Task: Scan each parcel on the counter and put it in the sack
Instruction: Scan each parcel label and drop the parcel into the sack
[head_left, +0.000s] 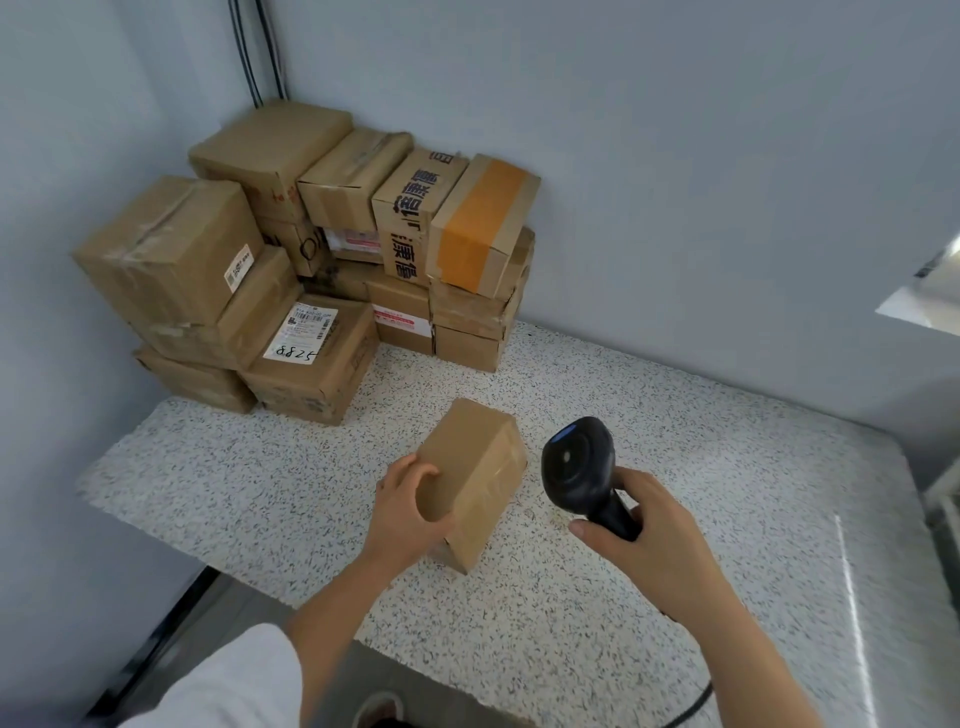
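1. Parcel (478, 467), a small plain brown box, sits tilted in our left hand (410, 512) over the near part of the speckled counter (701, 467); thumb and fingers curl round its near end.
2. Our right hand (652, 538) wraps its fingers round the handle of the black scanner (577, 467), whose head is just beside the parcel, not touching it.
3. Stacked parcels (311, 249) fill the far left corner against the wall (675, 156).

My left hand (410, 504) grips a small box (475, 475) on the counter (675, 415); just right of the box, my right hand (649, 530) holds the scanner (579, 475).
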